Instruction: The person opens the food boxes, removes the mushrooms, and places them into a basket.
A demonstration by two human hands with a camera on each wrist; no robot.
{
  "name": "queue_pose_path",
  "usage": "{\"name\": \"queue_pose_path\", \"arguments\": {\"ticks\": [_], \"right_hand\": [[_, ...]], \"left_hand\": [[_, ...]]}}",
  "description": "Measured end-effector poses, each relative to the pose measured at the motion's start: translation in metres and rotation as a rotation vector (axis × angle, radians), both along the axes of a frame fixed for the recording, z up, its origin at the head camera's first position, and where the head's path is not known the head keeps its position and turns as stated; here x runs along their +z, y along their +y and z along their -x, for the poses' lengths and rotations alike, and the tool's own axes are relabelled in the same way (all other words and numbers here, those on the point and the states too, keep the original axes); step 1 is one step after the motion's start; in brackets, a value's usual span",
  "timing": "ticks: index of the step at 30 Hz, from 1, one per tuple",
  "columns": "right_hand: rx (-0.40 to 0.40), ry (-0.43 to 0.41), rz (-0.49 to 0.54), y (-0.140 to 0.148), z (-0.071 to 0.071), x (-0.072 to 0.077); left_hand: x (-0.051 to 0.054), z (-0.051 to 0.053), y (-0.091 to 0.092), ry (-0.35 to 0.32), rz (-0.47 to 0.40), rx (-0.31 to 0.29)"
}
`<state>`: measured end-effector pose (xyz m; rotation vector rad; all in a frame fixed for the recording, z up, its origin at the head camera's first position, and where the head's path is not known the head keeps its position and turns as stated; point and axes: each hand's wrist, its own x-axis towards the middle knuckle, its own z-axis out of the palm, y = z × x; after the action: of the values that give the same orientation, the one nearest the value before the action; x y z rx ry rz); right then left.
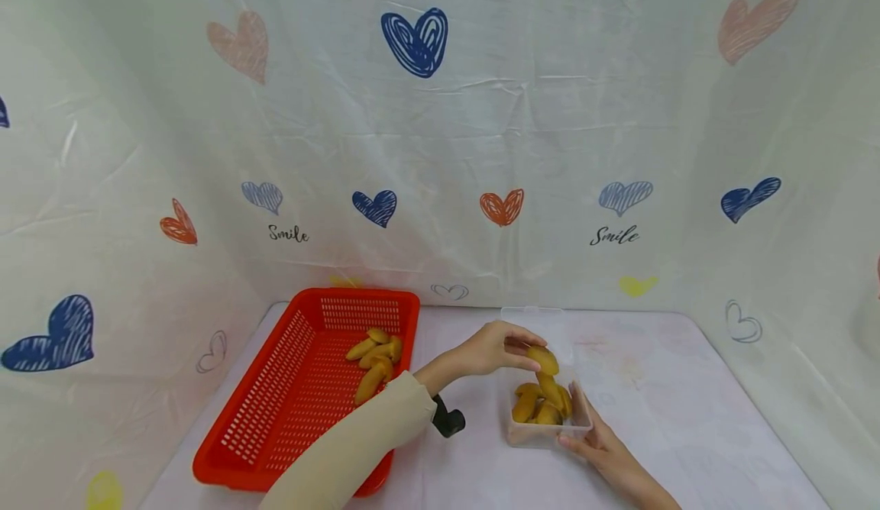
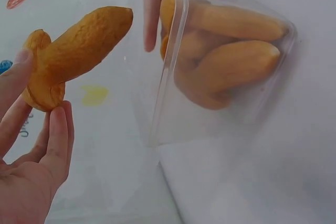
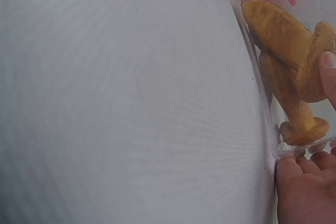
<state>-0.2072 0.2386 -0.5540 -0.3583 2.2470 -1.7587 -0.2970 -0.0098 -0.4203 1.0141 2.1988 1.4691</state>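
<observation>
Currently, left grip (image 1: 500,348) pinches a mushroom (image 1: 546,365) by its cap, stem down, above the box (image 1: 528,437); right grip (image 1: 596,443) clasps the box's right side, presumably against sliding. Basket (image 1: 241,392) left, holding more mushrooms (image 1: 373,373).

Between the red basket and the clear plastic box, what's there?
Head view: white tabletop in the gap, with the left arm extended across it from basket to box, black device by the wrist.
</observation>
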Motion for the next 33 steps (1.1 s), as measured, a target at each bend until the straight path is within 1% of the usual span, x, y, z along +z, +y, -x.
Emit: {"name": "queue_pose_path", "arguments": {"ticks": [3, 8, 10, 17, 21, 24, 28, 33], "right_hand": [[-0.006, -0.007, -0.018, 0.001, -0.001, 0.001], [-0.020, -0.026, -0.024, 0.001, -0.002, 0.001], [-0.019, -0.026, -0.014, 0.001, -0.002, 0.001], [-0.018, -0.050, 0.008, 0.000, -0.002, 0.001], [-0.016, -0.034, 0.012, 0.000, -0.003, 0.001], [-0.016, -0.032, 0.014, 0.000, -0.003, 0.000], [-0.017, -0.036, 0.002, -0.001, -0.002, 0.001], [-0.011, -0.046, -0.019, -0.001, -0.002, 0.002]], "left_hand": [[0.004, 0.001, -0.008, 0.011, 0.009, 0.019], [0.010, 0.002, -0.024, 0.010, 0.023, 0.050], [0.013, 0.002, -0.032, 0.011, 0.029, 0.053], [0.025, 0.001, -0.062, 0.051, 0.047, 0.069], [0.033, -0.002, -0.080, 0.045, 0.056, 0.098], [0.036, -0.005, -0.094, 0.029, 0.052, 0.130], [0.039, -0.010, -0.113, 0.025, 0.066, 0.176], [0.044, -0.015, -0.140, 0.018, 0.068, 0.214]]}}
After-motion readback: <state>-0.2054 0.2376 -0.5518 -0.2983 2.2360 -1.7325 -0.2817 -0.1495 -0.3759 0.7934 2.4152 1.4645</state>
